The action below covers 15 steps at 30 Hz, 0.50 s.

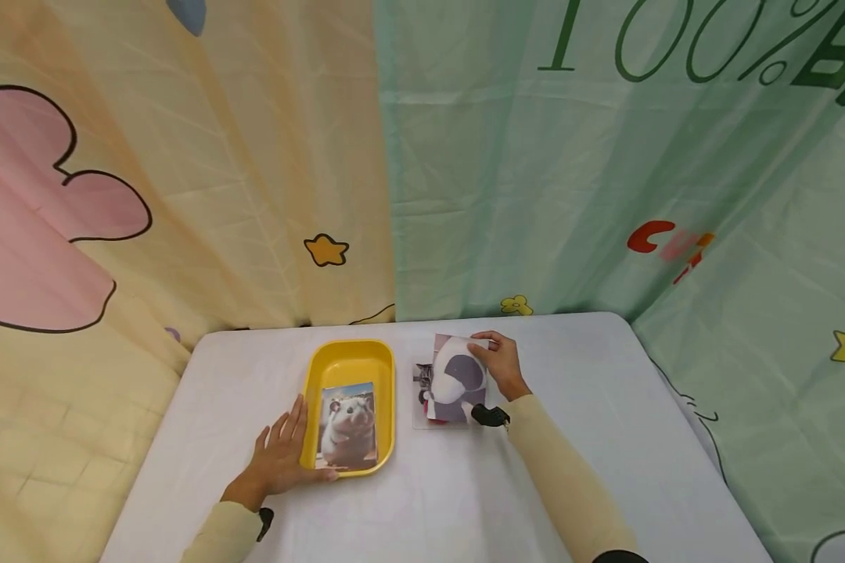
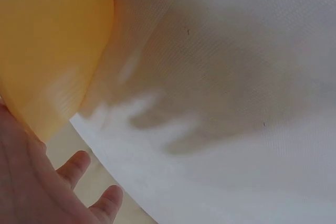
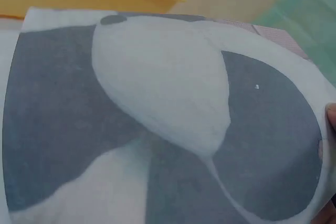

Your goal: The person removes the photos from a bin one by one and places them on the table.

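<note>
A yellow tray [image 1: 350, 352] stands left of centre on the white table. Inside it lies a picture card of a hamster [image 1: 347, 430]. My left hand [image 1: 282, 453] rests against the tray's left side with fairly straight fingers, its thumb along the near rim. With my right hand [image 1: 498, 361] I pinch the far right edge of a grey-and-white picture card [image 1: 458, 379], which fills most of the right wrist view. Under that card, other cards are partly covered; one shows a dark striped animal [image 1: 422, 379].
The white table [image 1: 556, 469] spreads around the tray and the cards. Behind it hang printed curtains [image 1: 465, 195], yellowish on the left and green on the right, close to the table's back edge.
</note>
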Each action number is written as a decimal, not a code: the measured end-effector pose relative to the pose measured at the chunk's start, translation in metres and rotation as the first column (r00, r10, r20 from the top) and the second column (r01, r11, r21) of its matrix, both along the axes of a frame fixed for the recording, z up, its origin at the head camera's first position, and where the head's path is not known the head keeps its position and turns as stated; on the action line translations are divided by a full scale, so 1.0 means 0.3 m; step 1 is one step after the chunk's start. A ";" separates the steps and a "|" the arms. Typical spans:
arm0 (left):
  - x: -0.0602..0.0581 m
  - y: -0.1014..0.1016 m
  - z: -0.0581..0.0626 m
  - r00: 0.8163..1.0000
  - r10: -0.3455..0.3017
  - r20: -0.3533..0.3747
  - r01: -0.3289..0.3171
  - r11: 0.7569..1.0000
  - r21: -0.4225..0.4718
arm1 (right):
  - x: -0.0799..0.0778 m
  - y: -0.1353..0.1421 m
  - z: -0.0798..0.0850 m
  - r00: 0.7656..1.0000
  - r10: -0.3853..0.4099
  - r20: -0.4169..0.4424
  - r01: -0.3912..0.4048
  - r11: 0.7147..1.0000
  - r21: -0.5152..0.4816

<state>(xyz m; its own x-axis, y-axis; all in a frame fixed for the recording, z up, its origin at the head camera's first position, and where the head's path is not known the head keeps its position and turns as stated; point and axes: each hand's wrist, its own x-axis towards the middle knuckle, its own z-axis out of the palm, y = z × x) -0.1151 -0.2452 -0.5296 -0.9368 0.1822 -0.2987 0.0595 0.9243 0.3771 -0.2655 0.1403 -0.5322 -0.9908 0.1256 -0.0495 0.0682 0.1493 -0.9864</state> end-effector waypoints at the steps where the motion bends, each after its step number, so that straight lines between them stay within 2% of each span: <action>1: 0.001 0.000 -0.001 1.000 0.001 -0.001 -0.001 1.000 0.002 | -0.002 0.020 -0.011 1.000 -0.008 0.004 0.008 1.000 0.012; 7: 0.001 0.000 -0.001 1.000 0.001 -0.008 -0.001 1.000 -0.002 | -0.003 0.119 -0.062 0.996 -0.057 0.064 0.051 0.995 0.089; 15: 0.001 -0.001 0.005 1.000 -0.002 -0.008 0.002 1.000 0.002 | -0.012 0.199 -0.128 0.982 -0.051 0.182 0.023 0.988 0.154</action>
